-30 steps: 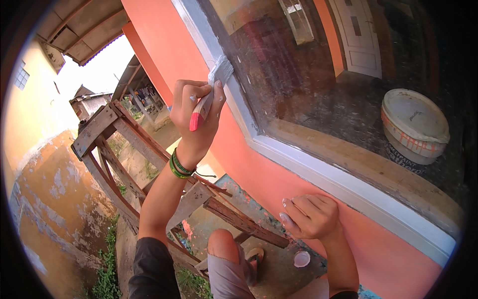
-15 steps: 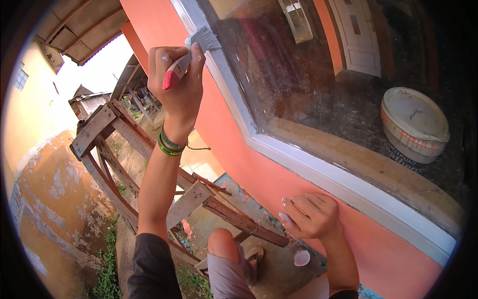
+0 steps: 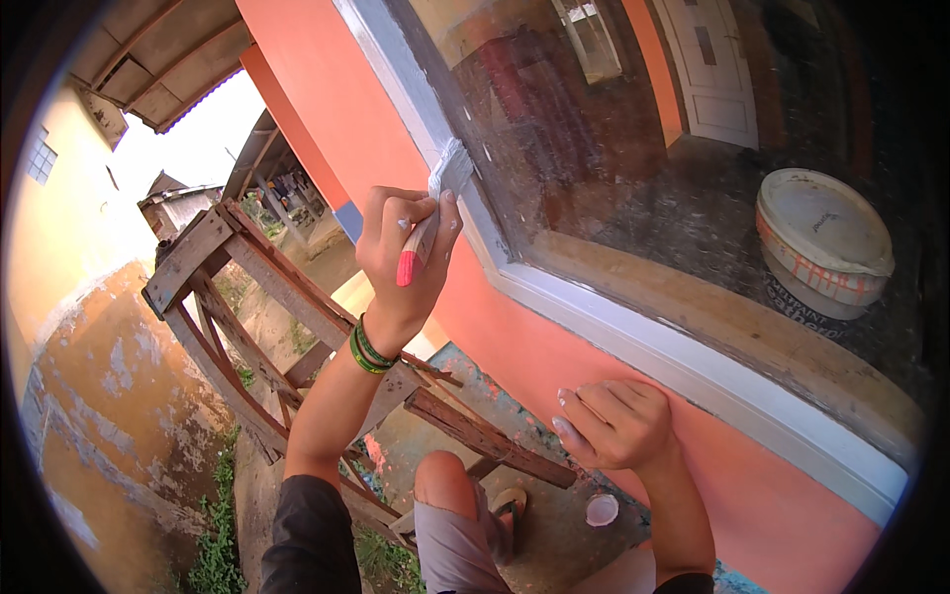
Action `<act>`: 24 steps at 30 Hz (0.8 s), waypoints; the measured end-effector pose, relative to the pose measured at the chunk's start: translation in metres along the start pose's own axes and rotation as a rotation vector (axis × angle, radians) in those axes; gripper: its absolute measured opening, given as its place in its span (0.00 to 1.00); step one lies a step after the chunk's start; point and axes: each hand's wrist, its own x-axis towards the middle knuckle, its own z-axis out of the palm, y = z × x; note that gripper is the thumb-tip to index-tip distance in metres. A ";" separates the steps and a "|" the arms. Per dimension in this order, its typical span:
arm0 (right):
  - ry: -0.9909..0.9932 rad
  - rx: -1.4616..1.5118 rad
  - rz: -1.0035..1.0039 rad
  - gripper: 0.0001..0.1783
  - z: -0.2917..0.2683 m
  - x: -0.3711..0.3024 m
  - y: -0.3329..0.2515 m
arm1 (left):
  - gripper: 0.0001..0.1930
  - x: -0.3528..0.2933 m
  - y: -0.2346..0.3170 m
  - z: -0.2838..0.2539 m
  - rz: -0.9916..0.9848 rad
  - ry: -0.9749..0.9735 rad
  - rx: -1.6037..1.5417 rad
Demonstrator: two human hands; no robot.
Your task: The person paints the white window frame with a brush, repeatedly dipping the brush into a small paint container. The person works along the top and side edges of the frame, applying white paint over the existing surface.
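Note:
A paintbrush [image 3: 423,240] with a red-ended handle is gripped by my left hand [image 3: 401,252]. Its bristles, coated in pale grey-white paint, press on the upright side of the window frame [image 3: 614,319], just above the lower corner. Flecks of paint mark my fingers. Lower on the right, my right hand [image 3: 618,424] is curled into a loose fist against the salmon-pink wall [image 3: 554,361] under the sill, with paint on its fingertips and nothing visible in it. The dark glass [image 3: 633,198] lies to the right of the brush.
A wooden trestle [image 3: 188,262] stands at the left, its beams reaching toward my legs. A lidded paint bucket [image 3: 826,233] shows through the glass. On the ground is a small whitish cup [image 3: 602,510]. A peeling yellow wall [image 3: 99,366] rises at far left.
My left hand and the paintbrush have moved down along the frame and a little to the right, closer to the corner. My right hand has stayed against the wall.

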 end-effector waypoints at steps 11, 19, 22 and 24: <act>-0.002 -0.012 -0.001 0.08 0.000 -0.001 0.000 | 0.13 0.052 -0.030 0.006 0.064 0.165 0.058; 0.002 -0.010 -0.003 0.08 0.000 -0.001 0.000 | 0.13 0.021 -0.017 0.008 0.050 0.125 0.058; 0.007 -0.008 -0.004 0.08 0.001 -0.001 0.000 | 0.13 0.008 -0.008 0.005 0.006 0.084 0.018; 0.011 -0.003 -0.004 0.09 0.000 0.001 0.000 | 0.12 0.001 -0.004 0.004 -0.018 0.062 -0.002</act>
